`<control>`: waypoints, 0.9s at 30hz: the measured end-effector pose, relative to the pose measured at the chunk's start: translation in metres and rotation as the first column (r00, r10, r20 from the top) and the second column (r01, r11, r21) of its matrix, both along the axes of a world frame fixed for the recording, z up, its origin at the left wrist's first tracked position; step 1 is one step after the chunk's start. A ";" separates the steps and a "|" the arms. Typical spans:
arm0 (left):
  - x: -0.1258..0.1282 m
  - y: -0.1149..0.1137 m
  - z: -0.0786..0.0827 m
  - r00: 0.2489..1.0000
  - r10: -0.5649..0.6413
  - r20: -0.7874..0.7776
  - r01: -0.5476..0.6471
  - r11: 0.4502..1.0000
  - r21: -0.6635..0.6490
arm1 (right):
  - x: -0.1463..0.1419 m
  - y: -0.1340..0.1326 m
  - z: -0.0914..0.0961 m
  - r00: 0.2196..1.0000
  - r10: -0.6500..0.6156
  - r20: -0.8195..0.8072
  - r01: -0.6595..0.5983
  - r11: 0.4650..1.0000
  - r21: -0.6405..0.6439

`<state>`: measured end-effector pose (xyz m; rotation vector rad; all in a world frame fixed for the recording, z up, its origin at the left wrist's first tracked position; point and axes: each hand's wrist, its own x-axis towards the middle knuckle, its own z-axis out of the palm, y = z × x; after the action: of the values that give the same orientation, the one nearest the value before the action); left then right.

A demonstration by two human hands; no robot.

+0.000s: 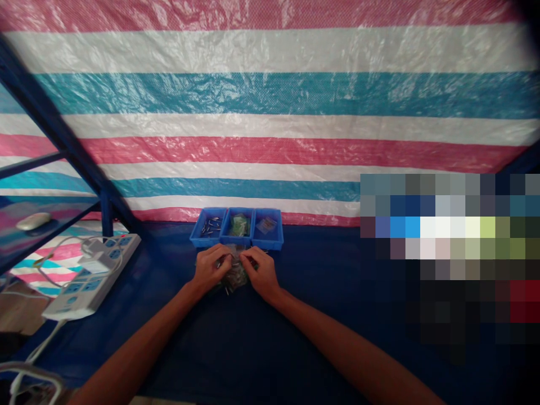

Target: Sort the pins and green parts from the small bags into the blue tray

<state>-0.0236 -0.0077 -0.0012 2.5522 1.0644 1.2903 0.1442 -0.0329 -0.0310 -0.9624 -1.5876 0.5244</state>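
Both my hands rest on the dark blue table, close together over a clear plastic bag [234, 275] of small metal parts. My left hand [211, 266] pinches the bag's left side with curled fingers. My right hand [262, 271] grips its right side the same way. Right behind them stand three small blue bins in a row: the left bin [207, 228] holds loose metal pins, the middle bin [238, 225] holds green pieces, the right bin [267, 228] holds a small clear packet.
A white power strip [90, 275] with plugs and cables lies at the table's left edge. A blue metal shelf frame [63, 140] stands at the left with a pale object on it. A striped tarp [270, 112] hangs behind. The right side is blurred out.
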 end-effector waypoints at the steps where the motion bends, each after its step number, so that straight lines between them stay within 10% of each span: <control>1: 0.000 0.000 0.000 1.000 0.012 -0.007 -0.012 1.000 0.002 | 0.000 0.000 0.000 1.000 -0.001 -0.002 0.001 1.000 -0.002; 27: 0.001 -0.001 0.003 1.000 0.013 -0.029 -0.015 0.999 -0.039 | 0.001 -0.002 0.003 0.999 -0.032 -0.003 0.032 0.999 -0.026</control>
<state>-0.0224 -0.0092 0.0020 2.5466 1.1035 1.2277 0.1456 -0.0346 -0.0277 -1.0042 -1.5628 0.5247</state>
